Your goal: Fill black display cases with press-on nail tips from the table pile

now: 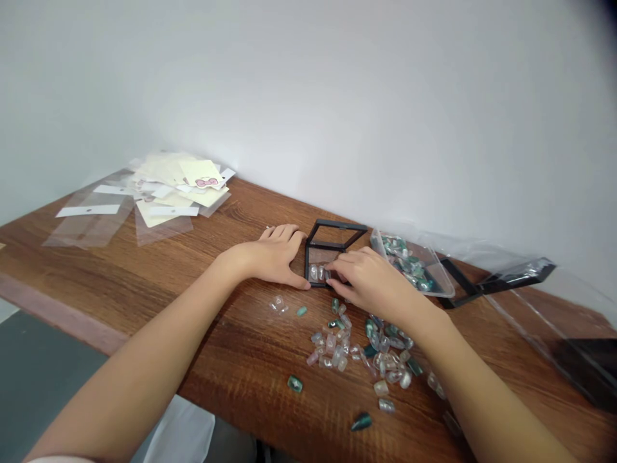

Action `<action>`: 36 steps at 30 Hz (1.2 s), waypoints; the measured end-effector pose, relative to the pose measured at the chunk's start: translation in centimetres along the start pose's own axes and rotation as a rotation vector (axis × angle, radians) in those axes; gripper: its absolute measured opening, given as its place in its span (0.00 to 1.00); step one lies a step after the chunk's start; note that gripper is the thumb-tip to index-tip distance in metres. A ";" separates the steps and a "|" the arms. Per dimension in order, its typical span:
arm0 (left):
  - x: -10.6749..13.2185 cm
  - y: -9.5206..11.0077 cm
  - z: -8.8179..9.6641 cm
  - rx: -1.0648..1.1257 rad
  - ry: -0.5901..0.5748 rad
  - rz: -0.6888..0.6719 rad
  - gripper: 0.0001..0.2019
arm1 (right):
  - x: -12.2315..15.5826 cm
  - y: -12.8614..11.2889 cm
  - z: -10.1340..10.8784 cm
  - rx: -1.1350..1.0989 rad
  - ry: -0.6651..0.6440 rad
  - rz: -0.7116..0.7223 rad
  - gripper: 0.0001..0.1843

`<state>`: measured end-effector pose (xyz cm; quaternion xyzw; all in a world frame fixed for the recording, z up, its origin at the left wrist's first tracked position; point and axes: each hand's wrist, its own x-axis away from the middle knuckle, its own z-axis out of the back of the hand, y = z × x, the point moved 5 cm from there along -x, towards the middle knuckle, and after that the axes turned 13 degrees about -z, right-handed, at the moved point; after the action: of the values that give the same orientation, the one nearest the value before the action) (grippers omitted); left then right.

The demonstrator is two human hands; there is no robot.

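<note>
A small black square case [315, 243] lies open on the wooden table [159, 276], its clear lid tilted up behind. A few pale false nails [317, 272] sit inside its base. My left hand [276, 254] rests flat against the case's left side, fingers stretched out and together. My right hand [371, 281] lies over the case's front right part, its fingers curled down onto the nails inside; whether they pinch one is hidden. Loose clear and green false nails [371, 350] are scattered on the table just below my right hand.
A clear plastic tray [436, 283] with green and clear nails stands right of the case. Another open black case [486, 280] and a clear bag lie further right. Clear sleeves and cream cards [159, 186] are piled at the far left. A white wall runs behind the table.
</note>
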<state>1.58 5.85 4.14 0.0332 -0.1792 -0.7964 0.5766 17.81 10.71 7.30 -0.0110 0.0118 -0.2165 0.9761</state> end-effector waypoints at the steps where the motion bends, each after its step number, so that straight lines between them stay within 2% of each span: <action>1: 0.0 0.0 0.0 -0.001 0.001 0.001 0.52 | 0.0 0.0 0.0 0.000 -0.004 -0.002 0.07; 26: 0.1 0.3 0.3 0.005 0.003 -0.002 0.52 | -0.2 1.1 0.0 -0.122 -0.034 -0.105 0.08; 36: 0.2 0.3 0.4 0.002 0.001 0.008 0.51 | 0.3 1.5 1.9 -0.159 0.025 -0.102 0.08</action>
<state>1.68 5.74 4.67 0.0335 -0.1796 -0.7938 0.5800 18.78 12.01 9.17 -0.0865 0.0405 -0.2644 0.9597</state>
